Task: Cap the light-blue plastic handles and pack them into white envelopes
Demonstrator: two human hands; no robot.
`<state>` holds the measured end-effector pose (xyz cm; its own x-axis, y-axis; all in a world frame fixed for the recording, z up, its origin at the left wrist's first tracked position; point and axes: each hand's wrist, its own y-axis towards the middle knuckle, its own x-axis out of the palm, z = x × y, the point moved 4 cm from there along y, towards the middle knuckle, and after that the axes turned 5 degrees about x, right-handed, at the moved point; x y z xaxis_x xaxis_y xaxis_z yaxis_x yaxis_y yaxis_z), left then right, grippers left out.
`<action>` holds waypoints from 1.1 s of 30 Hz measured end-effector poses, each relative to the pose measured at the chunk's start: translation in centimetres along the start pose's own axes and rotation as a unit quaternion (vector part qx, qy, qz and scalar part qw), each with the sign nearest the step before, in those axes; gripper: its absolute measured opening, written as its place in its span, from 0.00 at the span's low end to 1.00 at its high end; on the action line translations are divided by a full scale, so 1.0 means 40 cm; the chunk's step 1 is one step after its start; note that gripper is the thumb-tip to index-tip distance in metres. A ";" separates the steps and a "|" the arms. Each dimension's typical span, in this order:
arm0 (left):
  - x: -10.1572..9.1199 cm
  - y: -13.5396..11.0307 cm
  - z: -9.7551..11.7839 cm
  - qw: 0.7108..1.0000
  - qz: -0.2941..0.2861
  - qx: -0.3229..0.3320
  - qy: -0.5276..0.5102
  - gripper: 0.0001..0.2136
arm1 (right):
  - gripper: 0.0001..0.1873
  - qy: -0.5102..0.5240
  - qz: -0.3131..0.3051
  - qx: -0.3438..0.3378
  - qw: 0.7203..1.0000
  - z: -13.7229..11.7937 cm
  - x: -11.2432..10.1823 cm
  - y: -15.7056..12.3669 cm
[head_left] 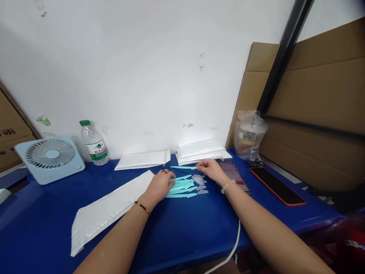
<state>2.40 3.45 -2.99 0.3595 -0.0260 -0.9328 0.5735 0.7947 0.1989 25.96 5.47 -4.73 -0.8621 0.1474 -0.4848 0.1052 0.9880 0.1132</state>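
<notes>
Several thin turquoise sticks (182,187) lie side by side in the middle of the blue table (182,228), with small clear caps (200,182) at their right ends. My left hand (160,184) rests on the sticks' left ends, fingers curled down on them. My right hand (209,169) pinches the right end of a single turquoise stick (182,167) lying apart, farther back. A long white padded envelope (111,207) lies left of my left hand.
Stacks of white envelopes (201,150) and another white envelope (142,160) sit by the wall. A water bottle (94,144) and small blue fan (51,156) stand at left. Two phones (278,185) and a bagged drink cup (249,135) are at right, cardboard behind.
</notes>
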 end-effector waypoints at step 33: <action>0.004 0.018 -0.041 0.997 0.032 -0.020 -0.067 0.08 | 0.10 -0.122 -0.141 -0.158 0.970 -0.078 0.001 -0.053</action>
<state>1.66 5.04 -3.49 0.4907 -0.0525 -0.8698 0.5167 0.8213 0.2419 24.17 3.21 -2.28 -0.6874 -0.0813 -0.7217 -0.3079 0.9326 0.1882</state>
